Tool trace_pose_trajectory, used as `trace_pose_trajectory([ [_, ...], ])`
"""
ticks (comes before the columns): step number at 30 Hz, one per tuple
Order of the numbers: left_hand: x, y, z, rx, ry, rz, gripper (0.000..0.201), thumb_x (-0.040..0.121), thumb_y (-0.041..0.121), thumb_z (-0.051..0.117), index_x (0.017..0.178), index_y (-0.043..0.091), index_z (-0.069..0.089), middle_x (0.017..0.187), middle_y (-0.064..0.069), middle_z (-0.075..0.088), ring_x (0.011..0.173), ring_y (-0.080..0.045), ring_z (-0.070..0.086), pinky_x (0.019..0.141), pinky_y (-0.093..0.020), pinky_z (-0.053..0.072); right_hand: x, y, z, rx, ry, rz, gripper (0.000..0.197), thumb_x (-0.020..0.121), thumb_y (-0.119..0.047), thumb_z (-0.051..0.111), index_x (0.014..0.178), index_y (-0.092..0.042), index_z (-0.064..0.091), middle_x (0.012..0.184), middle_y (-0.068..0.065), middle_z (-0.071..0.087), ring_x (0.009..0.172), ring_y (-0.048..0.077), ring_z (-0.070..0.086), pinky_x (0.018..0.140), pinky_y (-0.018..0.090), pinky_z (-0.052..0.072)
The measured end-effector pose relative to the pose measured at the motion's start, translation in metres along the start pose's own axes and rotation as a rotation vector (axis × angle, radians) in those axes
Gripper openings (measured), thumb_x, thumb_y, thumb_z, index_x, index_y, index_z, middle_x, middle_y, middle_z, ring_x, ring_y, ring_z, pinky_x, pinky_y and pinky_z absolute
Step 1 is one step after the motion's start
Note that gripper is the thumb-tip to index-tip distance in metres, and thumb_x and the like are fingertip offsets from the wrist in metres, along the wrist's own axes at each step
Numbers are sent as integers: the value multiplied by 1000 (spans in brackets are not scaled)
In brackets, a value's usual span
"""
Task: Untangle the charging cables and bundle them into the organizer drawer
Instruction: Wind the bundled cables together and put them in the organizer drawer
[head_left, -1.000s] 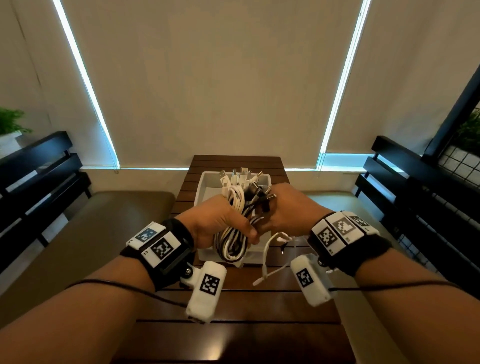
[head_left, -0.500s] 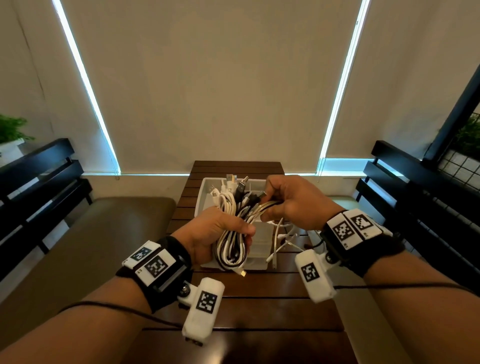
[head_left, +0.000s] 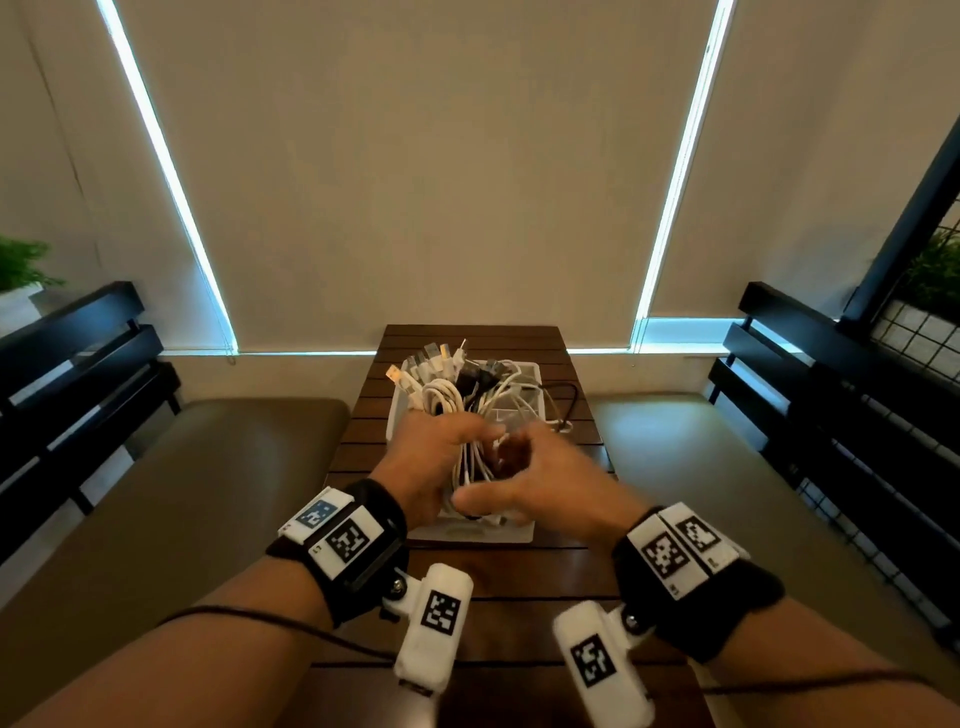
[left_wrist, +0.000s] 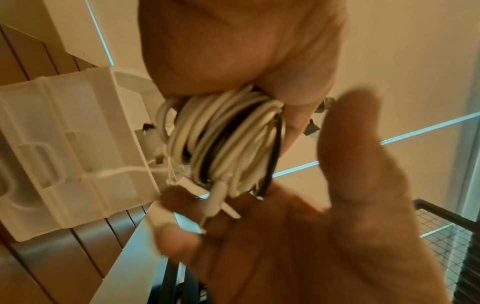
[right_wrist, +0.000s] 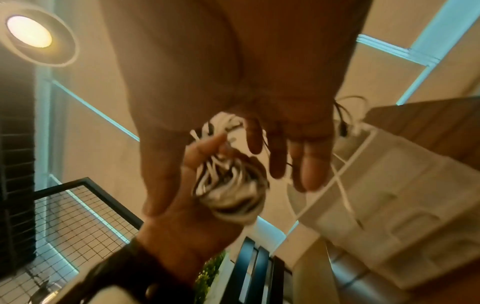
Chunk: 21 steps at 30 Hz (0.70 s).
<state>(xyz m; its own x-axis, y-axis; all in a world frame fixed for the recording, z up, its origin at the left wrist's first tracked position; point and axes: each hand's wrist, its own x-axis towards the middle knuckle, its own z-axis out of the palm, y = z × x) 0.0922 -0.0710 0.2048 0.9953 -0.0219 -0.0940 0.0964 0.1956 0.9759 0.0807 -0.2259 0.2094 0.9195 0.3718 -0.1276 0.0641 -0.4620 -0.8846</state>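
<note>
A coiled bundle of white and black charging cables (head_left: 475, 457) is gripped in my left hand (head_left: 441, 452), plugs sticking up at the far end. It hangs just over the white organizer drawer (head_left: 467, 534) on the wooden table. My right hand (head_left: 535, 473) is beside the bundle's near end, blurred, fingers spread and thumb reaching left under the coil. In the left wrist view the coil (left_wrist: 228, 144) bulges below my left hand's fingers (left_wrist: 298, 98), and a loose white plug lies across the open right palm (left_wrist: 324, 236). In the right wrist view the bundle (right_wrist: 231, 185) is blurred.
Loose white and black cable ends (head_left: 563, 405) trail over the drawer's right wall onto the slatted table (head_left: 519, 582). Cushioned benches (head_left: 208, 467) with black backrests flank the table on both sides. Closed blinds fill the wall behind.
My right hand let go of the plug ends it pinched, dropped to the bundle's lower end and opened. The left hand carried the bundle forward and lower over the drawer.
</note>
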Motion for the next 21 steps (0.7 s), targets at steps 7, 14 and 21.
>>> trace_pose_trajectory([
  [7,3,-9,14,-66,54,0,34,75,8,74,104,-7,69,96,-23,72,87,-34,72,78,-44,57,17,5,21,302,-207,83,56,67,-6,72,119,2,53,102,23,71,93,36,69,86,48,56],
  [14,2,-13,14,-123,24,-51,11,78,7,71,78,1,62,67,-9,59,57,-21,62,52,-29,50,12,11,34,205,2,-54,6,65,-7,63,63,-11,60,52,5,57,46,22,52,45,26,42],
  [21,-2,-25,13,-133,42,-47,14,79,10,70,86,-2,68,77,-15,63,67,-25,66,58,-33,53,15,11,21,145,-200,20,30,63,-10,72,91,-12,63,84,19,69,75,27,66,72,42,56],
])
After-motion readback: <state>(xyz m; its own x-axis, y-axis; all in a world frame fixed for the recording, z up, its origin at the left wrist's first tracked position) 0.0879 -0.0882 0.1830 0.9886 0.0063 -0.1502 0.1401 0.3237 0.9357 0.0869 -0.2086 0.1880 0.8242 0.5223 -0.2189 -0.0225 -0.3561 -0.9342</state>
